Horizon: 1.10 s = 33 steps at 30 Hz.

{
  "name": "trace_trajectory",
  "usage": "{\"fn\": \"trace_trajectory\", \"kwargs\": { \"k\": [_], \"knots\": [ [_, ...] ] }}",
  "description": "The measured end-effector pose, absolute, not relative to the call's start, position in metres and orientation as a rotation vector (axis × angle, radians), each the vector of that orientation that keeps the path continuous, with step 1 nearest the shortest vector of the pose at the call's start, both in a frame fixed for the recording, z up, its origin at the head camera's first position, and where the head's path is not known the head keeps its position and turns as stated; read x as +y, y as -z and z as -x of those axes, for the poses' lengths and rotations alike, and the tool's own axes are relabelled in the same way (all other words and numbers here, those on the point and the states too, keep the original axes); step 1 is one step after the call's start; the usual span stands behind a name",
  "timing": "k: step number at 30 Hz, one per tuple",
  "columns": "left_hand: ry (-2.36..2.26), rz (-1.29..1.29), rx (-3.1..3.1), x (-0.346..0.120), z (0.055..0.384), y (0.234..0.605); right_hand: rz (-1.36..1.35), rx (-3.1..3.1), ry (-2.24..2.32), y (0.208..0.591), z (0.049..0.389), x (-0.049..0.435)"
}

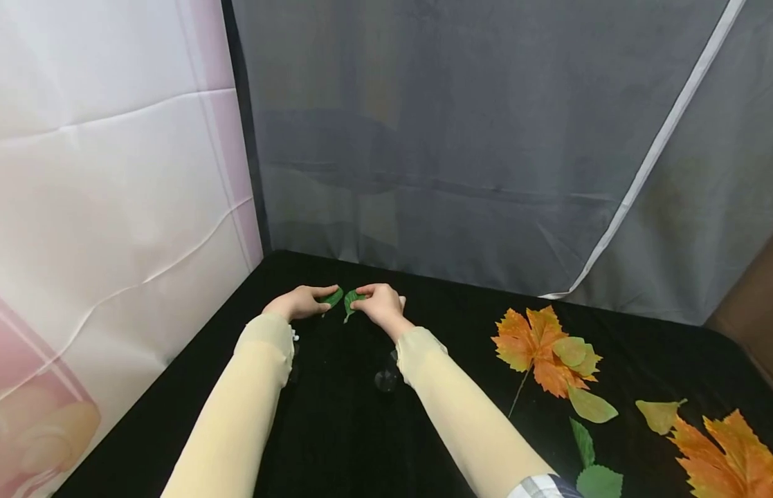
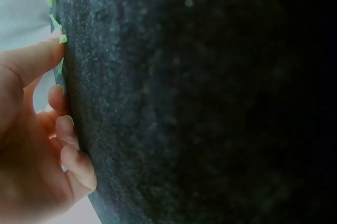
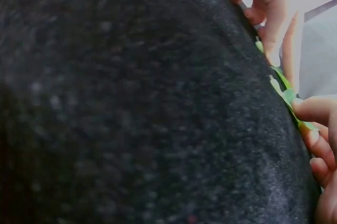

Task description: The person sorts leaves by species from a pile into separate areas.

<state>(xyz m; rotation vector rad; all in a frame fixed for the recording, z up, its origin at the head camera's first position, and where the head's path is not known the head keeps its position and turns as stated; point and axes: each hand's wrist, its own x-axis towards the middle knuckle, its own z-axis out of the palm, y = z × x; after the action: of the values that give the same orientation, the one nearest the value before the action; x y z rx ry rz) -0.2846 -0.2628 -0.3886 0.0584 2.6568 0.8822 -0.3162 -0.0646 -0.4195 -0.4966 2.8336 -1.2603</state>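
Two small green leaves lie side by side near the far left of the black cloth, with a narrow gap between them in the head view. My left hand [image 1: 302, 302] pinches the left leaf [image 1: 333, 297] between thumb and forefinger. The right leaf [image 1: 351, 300] is pinched by my right hand [image 1: 381, 305], its short stem pointing toward me. In the left wrist view, the thumb [image 2: 39, 58] presses at the cloth and only slivers of green show. The right wrist view has both hands close together, the right fingers on a green leaf [image 3: 288, 97].
To the right on the black cloth [image 1: 349, 429] lie an orange maple leaf [image 1: 532, 342] with a long stem, a second orange maple leaf [image 1: 729, 449], several yellow-green leaves [image 1: 592, 405] and green leaves [image 1: 600, 482]. A grey curtain [image 1: 423, 138] hangs behind; a pale sheet [image 1: 112, 194] borders the left.
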Motion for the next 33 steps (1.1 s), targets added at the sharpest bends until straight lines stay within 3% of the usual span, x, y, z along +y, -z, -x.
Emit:
{"fn": "trace_trajectory", "kwargs": {
  "k": [8,21,33],
  "knots": [
    [-0.839,-0.087,2.685,-0.253,0.272,0.375,0.587,2.917,1.059,0.42,0.309,-0.065],
    [-0.9,-0.079,2.63,-0.264,0.287,0.394,0.546,2.97,0.89,0.419,0.303,-0.058],
    [-0.825,-0.063,2.617,-0.26,0.272,0.375,0.585,2.971,0.799,0.422,0.298,-0.065]
  ]
}}
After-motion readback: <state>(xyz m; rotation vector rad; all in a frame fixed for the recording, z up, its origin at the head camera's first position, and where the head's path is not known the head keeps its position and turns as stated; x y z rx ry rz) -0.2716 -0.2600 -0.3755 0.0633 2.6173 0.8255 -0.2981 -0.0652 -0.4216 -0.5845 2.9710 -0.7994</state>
